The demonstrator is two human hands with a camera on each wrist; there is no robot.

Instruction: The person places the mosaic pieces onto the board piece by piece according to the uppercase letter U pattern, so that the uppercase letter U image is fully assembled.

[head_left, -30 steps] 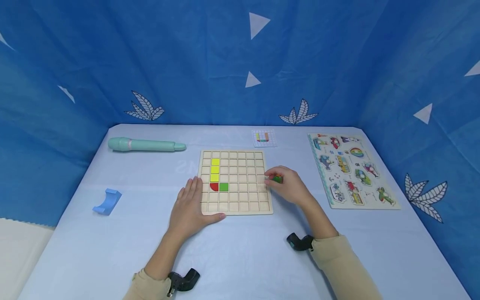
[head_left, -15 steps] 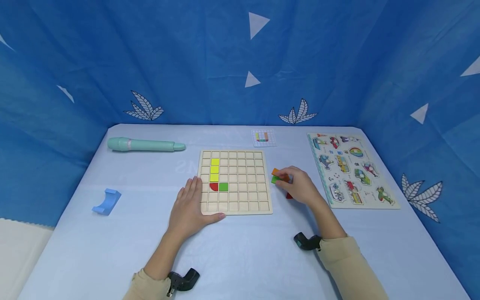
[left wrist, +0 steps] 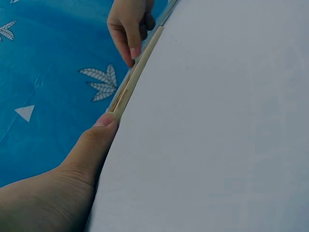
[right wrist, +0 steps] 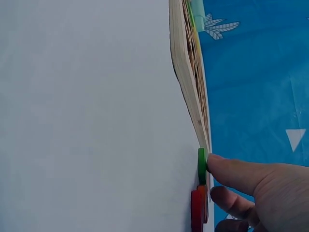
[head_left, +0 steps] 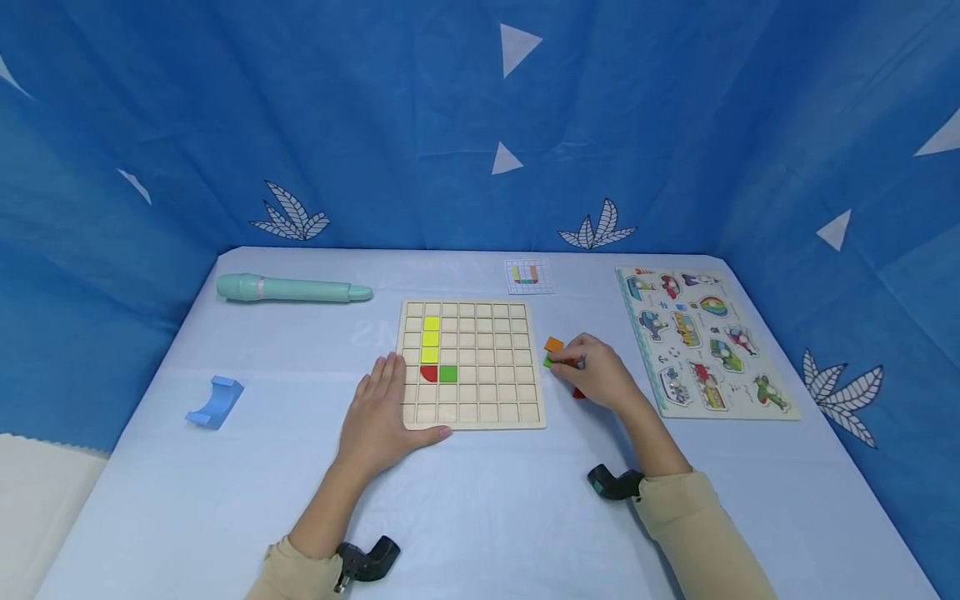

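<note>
Head view: the left hand [head_left: 375,421] lies flat with straight fingers, its fingertips along the side of the wooden board [head_left: 484,358] and its thumb at the near edge. Just ahead and rightward of that hand, the board holds three yellow squares [head_left: 431,339], a red quarter-round [head_left: 429,374] and a green square [head_left: 448,374]. The right hand [head_left: 596,373], fingers bent, has its tips at a loose green block [head_left: 548,362]; an orange block [head_left: 554,344] lies just beyond them and a red block [head_left: 578,392] partly under the hand. Beyond both hands is a card [head_left: 529,277] with a small U-shaped pattern. Judging by it, the yellow side and its corner look done; the rest of the base and the orange side seem left. Half a second ago the right fingertips were on the orange block; now it shows fully, and the set pieces are unchanged.

Left wrist view: the left thumb presses the board's edge, with the right hand farther off.

Right wrist view: the right thumb touches the loose green block, red and orange just beside; whether the fingers pinch it, I cannot tell.
</note>
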